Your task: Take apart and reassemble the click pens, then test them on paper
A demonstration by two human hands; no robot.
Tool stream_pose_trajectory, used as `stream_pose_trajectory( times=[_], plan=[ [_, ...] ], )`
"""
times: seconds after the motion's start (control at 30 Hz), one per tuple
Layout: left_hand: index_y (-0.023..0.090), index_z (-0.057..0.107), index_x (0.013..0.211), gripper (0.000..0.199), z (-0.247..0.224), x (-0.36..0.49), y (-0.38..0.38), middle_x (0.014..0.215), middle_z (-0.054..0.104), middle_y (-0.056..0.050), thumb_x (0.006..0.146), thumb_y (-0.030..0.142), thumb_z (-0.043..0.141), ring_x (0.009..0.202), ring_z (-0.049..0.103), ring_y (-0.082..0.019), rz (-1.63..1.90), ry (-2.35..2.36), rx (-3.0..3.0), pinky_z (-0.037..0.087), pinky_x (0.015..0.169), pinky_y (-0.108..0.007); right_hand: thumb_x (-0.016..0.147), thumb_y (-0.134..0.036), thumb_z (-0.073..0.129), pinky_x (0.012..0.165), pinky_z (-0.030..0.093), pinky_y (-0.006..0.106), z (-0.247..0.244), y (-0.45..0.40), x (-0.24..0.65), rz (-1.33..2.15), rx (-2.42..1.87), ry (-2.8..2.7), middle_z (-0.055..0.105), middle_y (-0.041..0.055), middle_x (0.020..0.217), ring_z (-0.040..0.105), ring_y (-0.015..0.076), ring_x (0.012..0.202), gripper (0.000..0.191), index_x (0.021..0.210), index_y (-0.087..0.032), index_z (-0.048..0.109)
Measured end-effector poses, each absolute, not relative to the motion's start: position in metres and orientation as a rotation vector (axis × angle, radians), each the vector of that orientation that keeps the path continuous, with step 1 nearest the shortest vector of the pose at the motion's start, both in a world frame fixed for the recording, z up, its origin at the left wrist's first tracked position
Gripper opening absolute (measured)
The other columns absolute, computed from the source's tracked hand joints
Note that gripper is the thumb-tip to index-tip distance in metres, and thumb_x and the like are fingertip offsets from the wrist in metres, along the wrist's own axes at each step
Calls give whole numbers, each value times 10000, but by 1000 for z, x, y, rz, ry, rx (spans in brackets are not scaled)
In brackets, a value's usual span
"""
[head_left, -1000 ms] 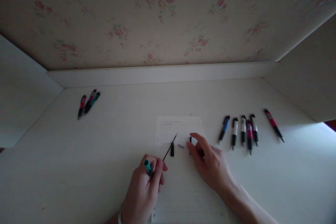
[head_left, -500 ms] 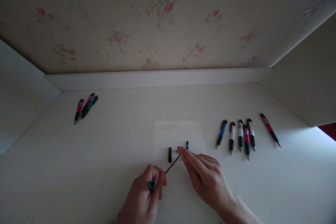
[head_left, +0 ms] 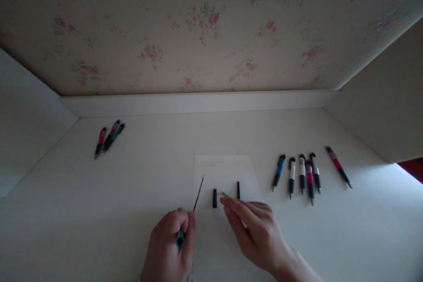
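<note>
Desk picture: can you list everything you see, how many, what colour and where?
wall: 1, beige with pink flowers, behind the desk
back board: 1, white, along the wall's foot
side panels: 2, whitish, left and right
desk: 1, white, under everything
paper: 1, white, middle
left pens: 3, pinkish red, purple, teal, far left
right pens: 5, blue, pinkish red, three white, right of the paper
lone pen: 1, pinkish red and black, farthest right
short tube: 1, black, on the paper
thin piece: 1, black, on the paper
small tip: 1, silvery, by the right fingertips
refill: 1, dark, in the left hand
barrel: 1, teal, in the left hand
unclear patch: 1, red, right edge
hands: 2, bare, left hand and right hand, lower middle
</note>
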State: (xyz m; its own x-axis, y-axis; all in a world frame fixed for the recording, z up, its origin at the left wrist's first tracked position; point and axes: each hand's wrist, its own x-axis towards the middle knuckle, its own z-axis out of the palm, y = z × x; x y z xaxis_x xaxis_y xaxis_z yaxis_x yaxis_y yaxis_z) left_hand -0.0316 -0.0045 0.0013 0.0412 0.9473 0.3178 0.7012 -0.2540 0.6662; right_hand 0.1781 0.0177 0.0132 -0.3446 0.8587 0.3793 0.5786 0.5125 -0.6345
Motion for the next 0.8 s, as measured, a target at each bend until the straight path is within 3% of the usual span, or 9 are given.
stream_pose_trajectory(
  times=[0.23, 0.47, 0.67, 0.8],
  plan=[
    [252, 493, 782, 165, -9, -33, -3, 581, 631, 19, 928, 176, 499, 517, 664, -189, 788, 1678, 2272, 458, 520, -272, 1021, -211, 435, 526, 424, 271, 17, 18, 145, 587, -1284, -2303, 737, 38, 725, 688, 171, 580, 228, 933, -216, 645],
    [244, 519, 781, 145, -6, -29, -3, 593, 645, 1, 901, 164, 536, 537, 675, -223, 690, 1684, 2303, 487, 532, -304, 1020, -212, 449, 542, 482, 284, 9, 19, 146, 494, -1264, -2307, 783, 75, 856, 728, 201, 626, 236, 1119, -188, 662],
    [243, 516, 789, 129, -6, -29, -3, 623, 652, -4, 894, 184, 565, 575, 684, -235, 665, 1670, 2237, 496, 544, -314, 1012, -181, 446, 585, 542, 298, 7, 16, 150, 429, -1255, -2316, 782, 115, 899, 740, 218, 671, 246, 1030, -177, 692],
    [246, 500, 819, 107, 1, -30, -2, 650, 672, 1, 886, 180, 550, 587, 692, -216, 720, 1627, 2145, 498, 538, -288, 997, -163, 463, 546, 543, 304, 4, 16, 154, 373, -1277, -2224, 787, 114, 906, 733, 217, 626, 252, 1137, -166, 673]
  ],
)
